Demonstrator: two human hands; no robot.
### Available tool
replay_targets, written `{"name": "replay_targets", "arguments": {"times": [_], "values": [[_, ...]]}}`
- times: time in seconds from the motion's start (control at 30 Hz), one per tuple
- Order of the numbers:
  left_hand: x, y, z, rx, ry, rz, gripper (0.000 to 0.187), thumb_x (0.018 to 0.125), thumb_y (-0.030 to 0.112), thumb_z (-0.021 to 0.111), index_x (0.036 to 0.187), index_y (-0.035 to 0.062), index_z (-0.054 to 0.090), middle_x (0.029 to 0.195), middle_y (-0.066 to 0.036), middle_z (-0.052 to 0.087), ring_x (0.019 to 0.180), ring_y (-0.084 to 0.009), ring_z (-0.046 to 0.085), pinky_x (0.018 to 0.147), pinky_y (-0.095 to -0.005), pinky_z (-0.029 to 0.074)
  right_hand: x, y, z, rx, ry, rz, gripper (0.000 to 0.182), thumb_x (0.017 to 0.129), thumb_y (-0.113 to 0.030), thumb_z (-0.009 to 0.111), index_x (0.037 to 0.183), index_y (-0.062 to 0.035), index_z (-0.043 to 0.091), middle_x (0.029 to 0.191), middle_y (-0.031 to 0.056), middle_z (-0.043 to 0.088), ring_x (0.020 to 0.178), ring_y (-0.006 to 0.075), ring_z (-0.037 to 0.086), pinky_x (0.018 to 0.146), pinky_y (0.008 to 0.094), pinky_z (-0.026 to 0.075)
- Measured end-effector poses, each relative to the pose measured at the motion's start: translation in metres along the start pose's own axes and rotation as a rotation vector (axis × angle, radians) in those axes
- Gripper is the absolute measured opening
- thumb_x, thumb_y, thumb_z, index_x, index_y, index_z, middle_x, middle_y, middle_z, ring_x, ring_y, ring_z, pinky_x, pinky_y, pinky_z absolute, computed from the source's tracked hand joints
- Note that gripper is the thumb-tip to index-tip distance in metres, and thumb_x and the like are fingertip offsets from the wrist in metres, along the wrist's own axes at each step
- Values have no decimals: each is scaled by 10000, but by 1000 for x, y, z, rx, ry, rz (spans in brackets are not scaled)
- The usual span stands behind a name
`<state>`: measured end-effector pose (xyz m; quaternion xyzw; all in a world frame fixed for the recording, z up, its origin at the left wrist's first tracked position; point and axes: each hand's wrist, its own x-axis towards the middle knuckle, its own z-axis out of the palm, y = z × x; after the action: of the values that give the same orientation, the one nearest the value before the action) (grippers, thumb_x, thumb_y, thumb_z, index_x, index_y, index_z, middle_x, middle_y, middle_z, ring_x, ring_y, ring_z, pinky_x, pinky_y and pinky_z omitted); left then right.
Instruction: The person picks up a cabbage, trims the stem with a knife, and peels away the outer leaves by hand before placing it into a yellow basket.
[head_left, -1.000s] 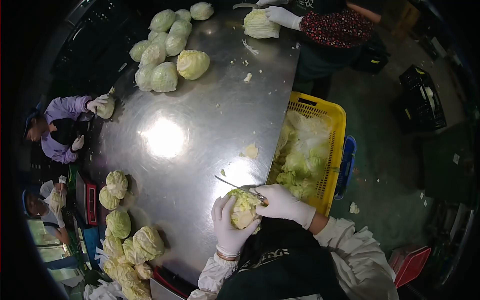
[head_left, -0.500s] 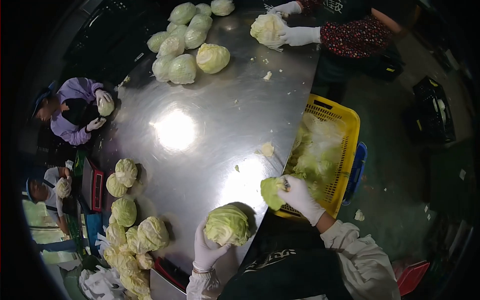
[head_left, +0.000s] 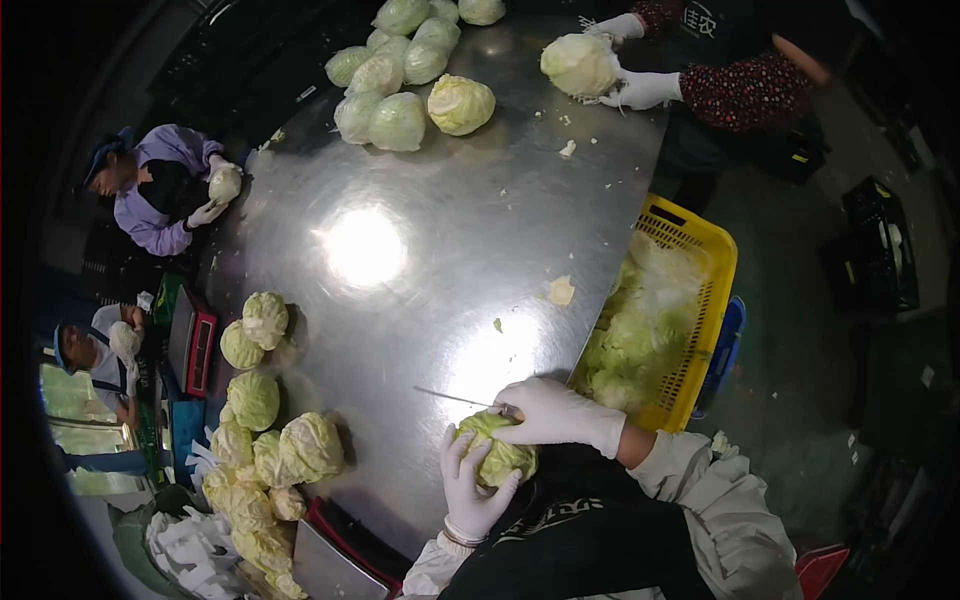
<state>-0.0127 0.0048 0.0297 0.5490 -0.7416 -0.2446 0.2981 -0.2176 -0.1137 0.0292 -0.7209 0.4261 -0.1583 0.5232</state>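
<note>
A green cabbage (head_left: 512, 462) sits in my gloved left hand (head_left: 474, 498), whose fingers curl around its near left side. My gloved right hand (head_left: 560, 412) is closed on a knife (head_left: 452, 397); the thin blade points left above the steel table (head_left: 400, 330). The right fingers lie against the top of the cabbage, and the knife's handle is mostly hidden in the glove. Right of that hand, a yellow crate (head_left: 722, 290) contains loose green leaves (head_left: 635, 345).
Trimmed cabbages (head_left: 310, 447) are piled at the left beside a scale (head_left: 345, 545). Wrapped cabbages (head_left: 397, 122) stand at the far end. A co-worker's gloved hands (head_left: 645, 90) hold another cabbage. Two more people work at the left. Leaf scraps (head_left: 561, 290) dot the table.
My right hand has moved left from the crate's edge to the cabbage, and the loose leaf it held is gone from it. The knife blade now shows. My left hand and cabbage have shifted slightly right.
</note>
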Motion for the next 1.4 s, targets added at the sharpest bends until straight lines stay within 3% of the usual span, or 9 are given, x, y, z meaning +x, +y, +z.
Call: {"name": "replay_targets", "arguments": {"times": [0.37,0.43,0.57,0.7,0.87,1.07,1.3,1.37,1.4], "values": [[-22,-58,-41,-388,144,-303,563,858,207,779,1361,26,605,1557,-242,346,1479,-381,340,1216,-500,289,-24,73,-14,-83,256,243,191,835,-166,617,944,-44,717,854,196,715,858,387,706,809,452,552],[-12,-47,-48,-566,228,-458,742,839,364,812,1430,11,534,1551,-244,342,1481,-376,333,1219,-496,284,-37,80,-23,-74,301,286,188,837,-158,616,952,-47,715,860,197,711,861,387,702,813,459,552],[-7,-65,-52,33,118,-185,1132,654,479,939,1524,9,389,1517,-230,391,1451,-347,389,1208,-474,325,-55,88,-32,-283,454,381,251,863,-175,633,1080,-70,699,996,181,699,876,365,696,797,459,552],[-5,-86,-62,-611,146,-462,1141,676,474,922,1547,6,352,1512,-219,435,1400,-359,475,1162,-493,416,-64,64,-33,-276,713,208,338,884,-175,672,1198,-52,672,1086,163,676,860,313,702,771,399,562],[-18,-105,-47,-1585,213,-671,1032,870,707,638,1589,47,302,1573,-214,419,1436,-404,443,1202,-552,385,-51,29,-6,229,459,-81,465,881,-161,749,1316,-34,645,1130,118,690,867,202,691,766,297,549],[7,-60,-12,-1486,-10,-656,1004,877,662,663,1575,27,319,1560,-206,437,1423,-363,469,1210,-495,391,-24,-42,10,70,257,-225,537,847,-187,819,1335,-57,636,1285,110,622,961,227,700,786,305,569],[13,-65,3,-1692,8,-887,950,902,756,528,1600,144,327,1583,-212,406,1424,-437,438,1093,-640,458,-38,-14,8,169,365,-423,137,854,-80,758,854,-2,644,780,67,659,582,175,638,559,305,504],[9,-65,3,-2075,-13,-970,931,894,800,482,1585,186,371,1597,-182,400,1425,-420,434,1080,-618,474,-52,1,-8,272,393,-206,137,836,-54,755,819,4,632,704,62,604,559,103,553,534,285,440],[1,-72,10,-1239,-180,-567,841,963,752,357,1587,188,369,1610,-194,373,1406,-483,430,1041,-650,482,-59,2,-16,256,421,-176,121,861,-53,731,830,14,635,667,60,556,559,95,522,529,282,425]]}}
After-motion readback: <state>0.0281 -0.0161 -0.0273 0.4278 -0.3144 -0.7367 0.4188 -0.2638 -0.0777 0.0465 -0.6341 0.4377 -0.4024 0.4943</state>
